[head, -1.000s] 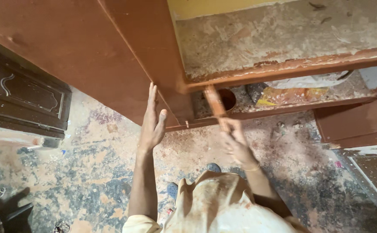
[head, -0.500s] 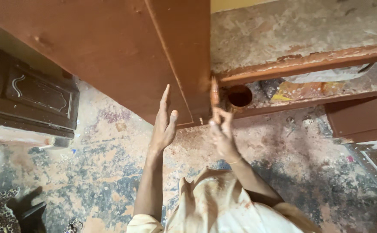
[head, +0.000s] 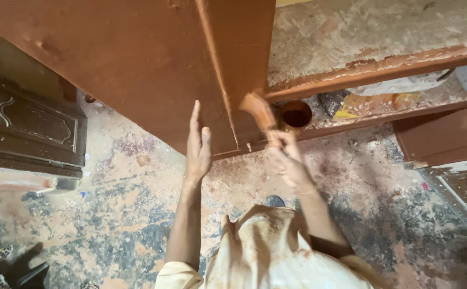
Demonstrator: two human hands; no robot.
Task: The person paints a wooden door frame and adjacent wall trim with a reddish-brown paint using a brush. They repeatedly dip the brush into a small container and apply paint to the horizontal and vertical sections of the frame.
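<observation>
A large brown-painted wooden cabinet (head: 137, 59) fills the upper part of the head view, its narrow side panel (head: 244, 64) facing me. My left hand (head: 197, 144) is flat and open, fingers pointing up against the lower edge of the wide panel. My right hand (head: 287, 160) grips a paintbrush (head: 260, 111) coated in brown paint, its bristles touching the lower part of the narrow side panel. A small round tin of brown paint (head: 296, 114) stands on the floor just right of the brush.
A brown-edged board (head: 372, 69) with a bare scuffed face lies to the right. A dark carved door panel (head: 27, 131) stands at left. A brown box (head: 442, 136) sits at right. The floor (head: 110, 214) is stained with paint.
My view has shifted so the cabinet sits further right. My right hand has lifted the brush up against the narrow side panel. My left hand stays flat on the wide panel.
</observation>
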